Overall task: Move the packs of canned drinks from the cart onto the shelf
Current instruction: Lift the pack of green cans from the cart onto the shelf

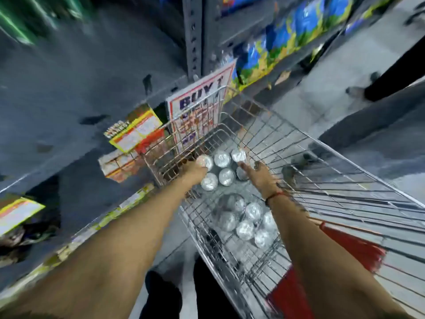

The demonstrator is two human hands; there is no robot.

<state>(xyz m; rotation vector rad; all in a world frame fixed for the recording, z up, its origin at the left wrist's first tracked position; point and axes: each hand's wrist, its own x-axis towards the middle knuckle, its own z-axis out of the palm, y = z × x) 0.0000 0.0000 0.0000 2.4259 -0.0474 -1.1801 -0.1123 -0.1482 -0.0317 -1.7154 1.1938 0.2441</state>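
Observation:
Two shrink-wrapped packs of silver-topped cans lie in the wire cart [322, 143]. The far pack [222, 168] sits toward the cart's front end, and the near pack [246, 219] is closer to me. My left hand [195, 171] presses the far pack's left side, covering part of one can top. My right hand [258, 174] is against its right side with fingers stretched forward. Both hands clamp this pack between them. The grey metal shelf [69, 111] stands to the left of the cart. The picture is motion-blurred.
A "BUY 1" sign [202, 104] hangs at the shelf upright just beyond the cart. Yellow and red boxes [135, 132] sit on the lower shelf. The cart's red seat flap [345, 249] is near me. Another person's leg [391, 72] stands in the aisle, upper right.

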